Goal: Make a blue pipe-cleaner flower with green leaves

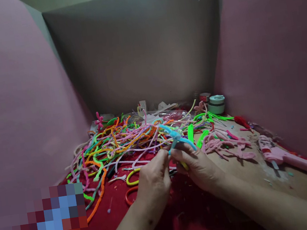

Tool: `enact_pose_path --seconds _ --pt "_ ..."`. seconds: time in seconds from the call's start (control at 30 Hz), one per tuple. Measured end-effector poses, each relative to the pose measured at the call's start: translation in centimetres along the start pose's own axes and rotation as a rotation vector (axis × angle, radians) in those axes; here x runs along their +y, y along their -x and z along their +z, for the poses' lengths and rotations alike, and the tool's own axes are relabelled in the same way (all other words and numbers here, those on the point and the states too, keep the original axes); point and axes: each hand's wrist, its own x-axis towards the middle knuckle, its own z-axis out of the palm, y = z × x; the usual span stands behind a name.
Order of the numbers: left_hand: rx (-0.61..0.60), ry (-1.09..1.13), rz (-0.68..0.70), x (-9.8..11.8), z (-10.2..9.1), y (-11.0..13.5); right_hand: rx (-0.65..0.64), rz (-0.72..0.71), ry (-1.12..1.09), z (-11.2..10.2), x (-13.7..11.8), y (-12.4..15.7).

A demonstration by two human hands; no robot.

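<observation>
From the near side, a heap of fuzzy sticks [123, 136] lies at eleven o'clock. The left hand [154, 177] pinches the blue fuzzy piece [175, 134] at twelve o'clock; it looks light and bendy, best held by its stem [173, 146]. The right hand [199, 165] pinches it too. At one o'clock, a green jar [216, 106] hides its insides.

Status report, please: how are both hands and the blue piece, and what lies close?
Left hand, right hand: both closed on blue fuzzy piece. Tangled stems behind. Yellow loop handle partly hidden by left hand.
</observation>
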Motion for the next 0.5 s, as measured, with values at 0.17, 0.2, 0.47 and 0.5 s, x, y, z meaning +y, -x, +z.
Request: enact_pose_path --seconds 0.17,0.2,0.47,0.5 --pt "-0.131 0.557 -0.376 1.6 -0.7 -0.6 -0.11 -0.047 0.068 0.2 -0.8 0.1" --pt "-0.152 0.641 -0.431 1.8 -0.8 -0.6 -0.121 -0.048 0.05 0.2 -0.8 0.1" --pt "-0.33 1.189 -0.566 0.9 -0.6 -0.6 -0.154 0.102 -0.25 -0.1 -0.2 -0.2" --pt "-0.366 1.267 -0.558 0.6 -0.5 -0.6 -0.163 0.116 -0.268 -0.1 -0.2 -0.2"
